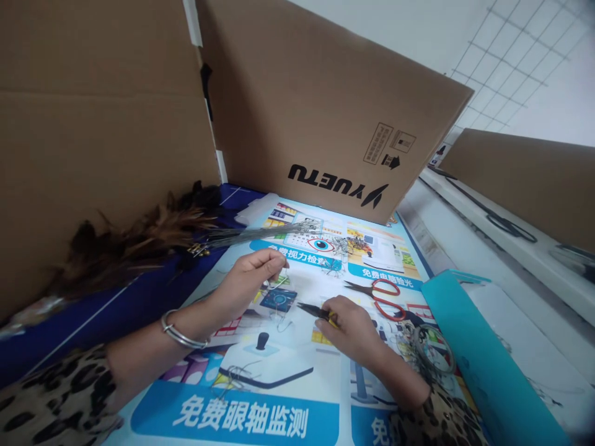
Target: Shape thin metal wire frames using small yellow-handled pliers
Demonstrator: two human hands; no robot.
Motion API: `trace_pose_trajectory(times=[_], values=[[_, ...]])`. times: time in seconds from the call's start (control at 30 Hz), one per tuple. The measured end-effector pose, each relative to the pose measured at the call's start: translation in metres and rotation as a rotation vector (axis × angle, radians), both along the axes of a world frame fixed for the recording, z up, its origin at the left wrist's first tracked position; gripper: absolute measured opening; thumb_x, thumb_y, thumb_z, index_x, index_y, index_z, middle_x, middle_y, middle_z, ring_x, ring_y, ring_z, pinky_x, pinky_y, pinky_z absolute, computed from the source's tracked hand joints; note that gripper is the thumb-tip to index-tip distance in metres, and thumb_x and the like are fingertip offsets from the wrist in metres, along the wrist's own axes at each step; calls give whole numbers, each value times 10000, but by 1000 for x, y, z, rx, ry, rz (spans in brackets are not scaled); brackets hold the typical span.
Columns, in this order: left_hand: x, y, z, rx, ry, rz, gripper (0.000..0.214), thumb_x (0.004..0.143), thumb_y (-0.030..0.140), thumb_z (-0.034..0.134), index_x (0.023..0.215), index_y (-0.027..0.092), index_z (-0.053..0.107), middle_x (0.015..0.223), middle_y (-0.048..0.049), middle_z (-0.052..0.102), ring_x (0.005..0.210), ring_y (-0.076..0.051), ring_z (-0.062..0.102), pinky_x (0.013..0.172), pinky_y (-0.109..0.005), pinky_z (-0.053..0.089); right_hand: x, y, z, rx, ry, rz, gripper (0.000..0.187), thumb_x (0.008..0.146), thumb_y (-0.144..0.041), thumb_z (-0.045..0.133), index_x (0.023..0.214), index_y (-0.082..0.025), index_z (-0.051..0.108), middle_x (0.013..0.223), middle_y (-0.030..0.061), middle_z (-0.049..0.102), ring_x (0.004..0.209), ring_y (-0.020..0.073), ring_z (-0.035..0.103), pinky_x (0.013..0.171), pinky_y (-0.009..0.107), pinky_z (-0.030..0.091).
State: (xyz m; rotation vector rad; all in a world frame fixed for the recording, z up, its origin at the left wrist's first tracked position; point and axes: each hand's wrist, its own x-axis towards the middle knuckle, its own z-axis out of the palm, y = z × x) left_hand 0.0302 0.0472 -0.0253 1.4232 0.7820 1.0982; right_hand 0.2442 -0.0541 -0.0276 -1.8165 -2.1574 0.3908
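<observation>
My left hand (248, 275) is pinched closed on a thin bent wire piece (277, 284) held just above a printed poster (260, 421) on the table. My right hand (351, 325) is closed around small pliers (312, 310) with yellow grips, their dark jaws pointing left toward the wire. A silver bangle (179, 331) circles my left wrist. Both sleeves are leopard print.
Red-handled scissors (381, 296) lie just beyond my right hand. A bundle of thin wires (264, 232) and brown feathers (139, 241) lie at the left. A coil of wire (434, 356) sits at the right beside a teal folder (478, 365). Cardboard walls (320, 105) enclose the back.
</observation>
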Motion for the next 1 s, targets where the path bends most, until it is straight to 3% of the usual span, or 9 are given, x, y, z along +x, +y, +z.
trace_pose_trajectory(times=[0.13,0.3,0.53,0.7,0.87,1.0], values=[[3,-1,-5,-2,-23,81,180,817,322,513,729,179,576,616,23,465,592,-105,405,565,-210,320,-12,-7,6,51,-211,160,144,814,-333,500,865,-218,569,865,27,536,846,158,478,720,252,333],[7,-7,-8,-10,-18,85,196,821,310,499,696,177,569,590,27,460,577,-106,393,542,-206,306,-24,-14,13,68,-387,234,183,855,-330,435,834,-209,570,859,45,531,850,176,457,707,277,311],[8,-7,-17,-43,-46,150,178,819,308,505,717,175,568,581,33,447,554,-97,384,513,-203,292,-15,-11,17,35,-483,101,211,855,-347,429,841,-203,582,839,60,541,826,188,457,685,286,296],[9,-3,-24,-81,-77,205,166,806,320,522,767,175,596,607,28,472,531,-88,394,502,-203,307,-2,-7,22,26,-529,94,242,860,-354,409,820,-205,595,818,59,552,812,190,468,688,296,291],[9,-3,-26,-81,-77,202,180,808,327,520,752,173,596,591,31,471,523,-85,395,495,-198,302,8,-5,29,24,-556,91,250,857,-354,409,806,-205,604,805,55,556,815,188,478,705,299,298],[10,-5,-25,-85,-86,186,185,806,329,519,740,170,589,560,36,459,519,-90,400,499,-200,299,16,-3,34,53,-619,11,222,844,-310,433,812,-183,612,818,76,565,841,212,486,717,317,306]])
